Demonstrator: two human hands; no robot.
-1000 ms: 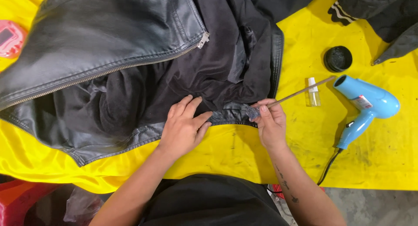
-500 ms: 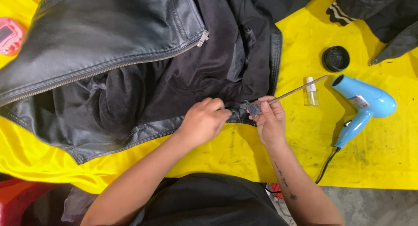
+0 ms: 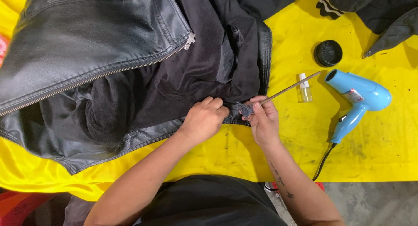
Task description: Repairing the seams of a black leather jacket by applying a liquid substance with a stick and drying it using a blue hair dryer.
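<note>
1. Working along the lower edge of a black jacket [image 3: 109, 56], both hands are placed close together at one small spot of the hem.
2. The left hand [image 3: 204, 119] is curled into a loose fist, and the hem is pressed flat to the yellow sheet [image 3: 383, 156] by it; nothing else is held in it.
3. The right hand [image 3: 263, 121] is closed in a pinch around a thin stick [image 3: 289, 88], whose near end is laid on a greyish patch [image 3: 244, 109] at the hem.
4. The patch looks dull against the leather around it, so some substance seems to have been applied there already, though this cannot be told for certain from the head view.
5. Only this one spot is being treated; the rest of the jacket is spread open, lining up, and appears untouched.
6. A small clear bottle [image 3: 305, 89], a round black lid [image 3: 328, 53] and a blue hairdryer [image 3: 357, 99] are lying idle on the sheet to the right, so the drying step is judged not yet begun.
</note>
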